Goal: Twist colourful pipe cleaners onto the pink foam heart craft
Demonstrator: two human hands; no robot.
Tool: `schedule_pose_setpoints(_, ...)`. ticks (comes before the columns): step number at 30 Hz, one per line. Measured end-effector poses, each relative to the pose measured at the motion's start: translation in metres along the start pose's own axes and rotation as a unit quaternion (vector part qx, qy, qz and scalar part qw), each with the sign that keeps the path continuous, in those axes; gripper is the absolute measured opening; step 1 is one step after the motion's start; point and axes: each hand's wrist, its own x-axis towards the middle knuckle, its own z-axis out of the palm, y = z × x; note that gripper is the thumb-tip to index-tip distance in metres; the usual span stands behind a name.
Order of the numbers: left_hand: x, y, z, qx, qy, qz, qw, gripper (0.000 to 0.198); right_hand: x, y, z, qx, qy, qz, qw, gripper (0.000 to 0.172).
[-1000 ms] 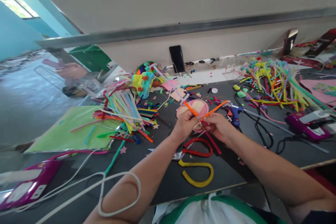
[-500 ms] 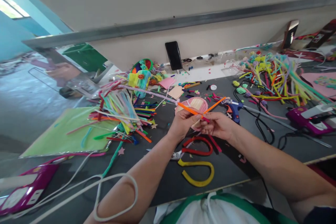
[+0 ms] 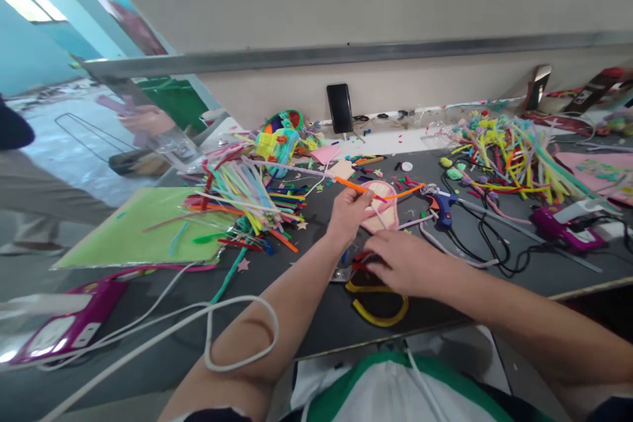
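Note:
My left hand (image 3: 349, 214) is closed on an orange pipe cleaner (image 3: 410, 191), whose ends stick out on both sides of the fingers. A short magenta piece crosses it near the fingertips. Just beyond lies a pink-edged piece with a pale wooden middle (image 3: 388, 217). My right hand (image 3: 403, 260) is apart from the left and low over the scissors (image 3: 380, 320), thumb and fingers spread around the red handle. That handle is mostly hidden, while the yellow one shows below the hand.
Bundles of pipe cleaners lie left (image 3: 242, 191) and right (image 3: 514, 158). A blue glue gun (image 3: 445, 208) rests right of my hands, near cords. A phone (image 3: 339, 109) leans on the partition. A green sheet (image 3: 143, 227) and purple power strip (image 3: 74, 323) are left. Another person's hand (image 3: 148, 122) shows far left.
My right hand has left the orange pipe cleaner and moved down toward me, over the scissors. My left hand still holds the pipe cleaner. The camera view has shifted slightly.

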Motion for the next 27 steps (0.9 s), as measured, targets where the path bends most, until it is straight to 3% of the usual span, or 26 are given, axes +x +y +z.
schedule_pose_setpoints(3,0.001,-0.001,0.0,-0.01,-0.007,0.006,1.0,0.02,-0.011,-0.019,0.015,-0.116,-0.071,-0.023,0.99,0.04)
schedule_pose_setpoints(7,0.002,0.001,-0.001,-0.019,-0.014,0.018,1.0,0.021,-0.011,-0.024,0.018,-0.156,-0.127,-0.06,0.978,0.047)
schedule_pose_setpoints(12,0.009,0.011,-0.008,-0.059,-0.038,0.016,0.997,0.021,-0.006,-0.029,-0.005,-0.113,-0.164,-0.048,0.979,0.063)
schedule_pose_setpoints(16,0.014,0.026,-0.014,-0.107,-0.022,0.02,0.994,0.022,-0.022,-0.025,-0.038,0.002,-0.18,0.042,0.983,0.078)
schedule_pose_setpoints(20,0.012,0.044,-0.015,-0.151,-0.003,0.027,0.988,0.023,-0.052,-0.015,-0.064,0.135,-0.139,0.105,0.975,0.065)
schedule_pose_setpoints(23,0.01,0.058,-0.015,-0.169,0.009,0.059,0.984,0.023,-0.073,-0.004,-0.058,0.244,-0.122,0.139,0.952,0.051)
schedule_pose_setpoints(25,0.01,0.068,-0.013,-0.17,0.014,0.076,0.982,0.023,-0.083,0.005,-0.044,0.304,-0.047,0.153,0.939,0.056)
schedule_pose_setpoints(27,0.008,0.078,-0.007,-0.177,0.015,0.081,0.981,0.024,-0.086,0.014,-0.031,0.293,0.078,0.149,0.941,0.064)
